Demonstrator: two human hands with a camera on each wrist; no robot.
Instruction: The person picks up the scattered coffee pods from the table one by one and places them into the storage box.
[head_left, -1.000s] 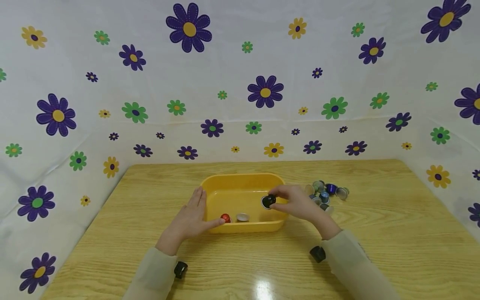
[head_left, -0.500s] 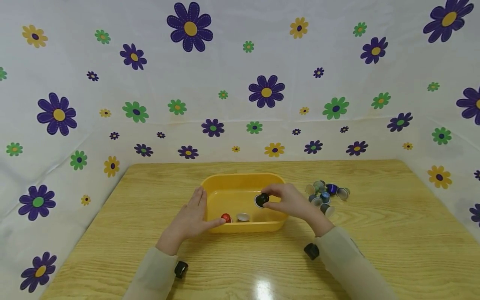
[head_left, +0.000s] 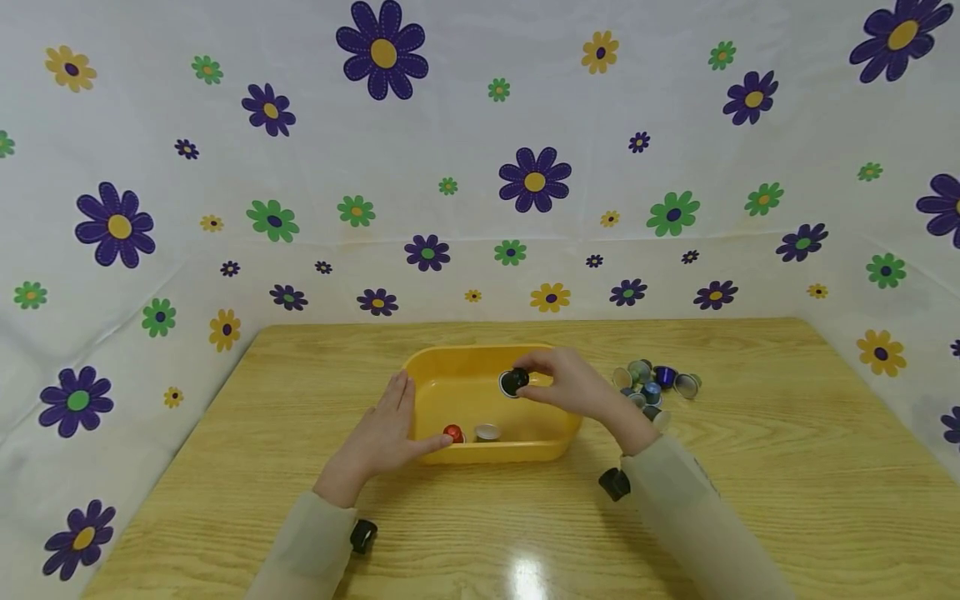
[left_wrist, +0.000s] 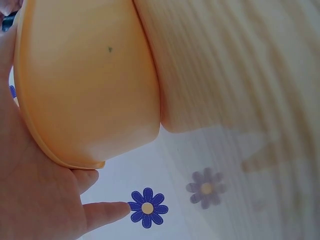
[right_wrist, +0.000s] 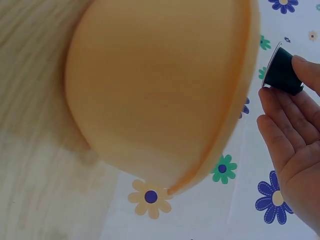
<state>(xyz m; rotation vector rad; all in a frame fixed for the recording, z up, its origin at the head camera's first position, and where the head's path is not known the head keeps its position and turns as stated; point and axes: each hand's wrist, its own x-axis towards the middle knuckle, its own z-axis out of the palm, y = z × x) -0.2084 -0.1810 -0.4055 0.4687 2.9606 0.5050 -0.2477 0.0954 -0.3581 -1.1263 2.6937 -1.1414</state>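
A dark green coffee capsule [head_left: 516,382] with a pale rim is pinched between thumb and fingers of my right hand [head_left: 573,385], above the inside of the yellow tub [head_left: 461,398]. The right wrist view shows the capsule [right_wrist: 283,71] tilted sideways, clear of the tub's edge. My left hand [head_left: 377,446] rests on the tub's left side, fingers straight, thumb lying over the front rim. In the left wrist view, the palm lies along the rim. Inside the tub near its front wall sit a red capsule [head_left: 453,432] and a capsule with a pale lid [head_left: 487,432].
Right of the tub lies a loose pile of several capsules [head_left: 652,392], including blue, green and pale ones, partly hidden behind the right hand and forearm. The wooden table [head_left: 480,517] is backed by a white flowered cloth [head_left: 442,108].
My right hand has moved left and slightly away from me, carrying the dark green capsule further over the tub. The left hand stays on the rim.
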